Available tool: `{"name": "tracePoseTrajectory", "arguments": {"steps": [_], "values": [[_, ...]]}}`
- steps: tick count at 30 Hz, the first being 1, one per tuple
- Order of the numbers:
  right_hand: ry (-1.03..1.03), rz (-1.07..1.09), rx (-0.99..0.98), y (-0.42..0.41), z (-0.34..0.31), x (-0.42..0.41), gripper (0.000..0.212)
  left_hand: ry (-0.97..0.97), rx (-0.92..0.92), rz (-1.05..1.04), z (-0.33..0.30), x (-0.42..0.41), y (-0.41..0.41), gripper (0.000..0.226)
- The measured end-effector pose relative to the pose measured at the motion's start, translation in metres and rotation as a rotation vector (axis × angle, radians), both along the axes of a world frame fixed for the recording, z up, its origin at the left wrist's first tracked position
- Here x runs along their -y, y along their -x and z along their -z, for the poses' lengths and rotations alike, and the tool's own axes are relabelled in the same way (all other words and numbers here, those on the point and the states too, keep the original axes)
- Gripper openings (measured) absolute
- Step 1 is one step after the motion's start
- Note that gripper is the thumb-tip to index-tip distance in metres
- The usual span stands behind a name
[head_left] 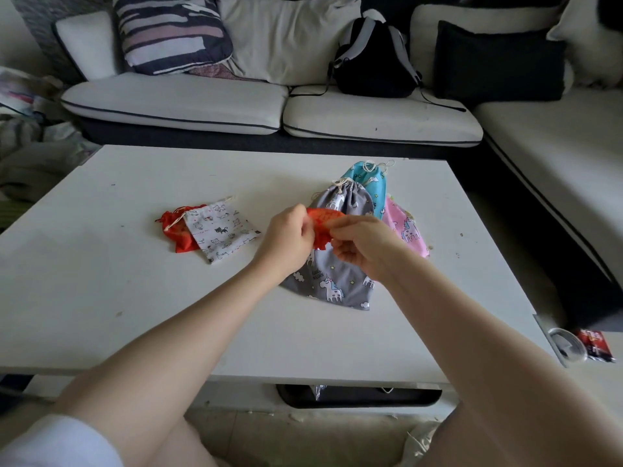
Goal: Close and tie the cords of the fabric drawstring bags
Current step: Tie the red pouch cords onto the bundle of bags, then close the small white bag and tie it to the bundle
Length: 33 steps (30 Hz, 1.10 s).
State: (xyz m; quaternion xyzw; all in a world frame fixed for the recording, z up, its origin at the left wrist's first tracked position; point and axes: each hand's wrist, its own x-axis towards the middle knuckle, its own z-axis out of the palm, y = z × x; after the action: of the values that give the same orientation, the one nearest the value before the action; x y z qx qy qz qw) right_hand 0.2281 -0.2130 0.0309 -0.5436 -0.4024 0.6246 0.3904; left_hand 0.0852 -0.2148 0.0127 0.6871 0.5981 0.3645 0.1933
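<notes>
Hands raised over white table [135, 298]: left hand [286, 235] and right hand [362, 246] both pinching small red bag [322, 222], held above grey unicorn bag [337, 281]. Beside it, blue bag [371, 183], pink bag [406, 227]. Off left, cat-print bag [220, 230] overlapping another red bag [177, 234].

Person, head view: two bare forearms; left hand [286, 235] and right hand [365, 249] without rings, watch or gloves. White short sleeve [57, 443] at the left upper arm, nearest the camera.
</notes>
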Motion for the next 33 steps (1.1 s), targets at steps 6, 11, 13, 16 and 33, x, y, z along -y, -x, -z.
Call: {"name": "tracePoseTrajectory", "arguments": {"steps": [6,11,13,16,33], "values": [[-0.024,0.11,0.005,0.0,0.014,-0.014,0.031,0.096,-0.059,-0.065,0.009,-0.011,0.001,0.008],[-0.032,0.135,-0.032,-0.004,0.024,-0.026,0.035,0.175,0.003,-0.02,0.021,-0.031,0.006,0.01],[-0.089,0.115,-0.016,-0.009,0.029,-0.031,0.033,0.184,0.026,-0.01,0.027,-0.038,0.005,0.012],[-0.288,0.078,0.076,-0.014,0.034,-0.041,0.028,0.138,0.086,-0.02,0.026,-0.051,0.001,0.011],[-0.208,-0.577,1.537,0.019,0.096,-0.129,0.035,0.518,-0.093,-0.282,0.128,-0.122,0.108,0.034]]}}
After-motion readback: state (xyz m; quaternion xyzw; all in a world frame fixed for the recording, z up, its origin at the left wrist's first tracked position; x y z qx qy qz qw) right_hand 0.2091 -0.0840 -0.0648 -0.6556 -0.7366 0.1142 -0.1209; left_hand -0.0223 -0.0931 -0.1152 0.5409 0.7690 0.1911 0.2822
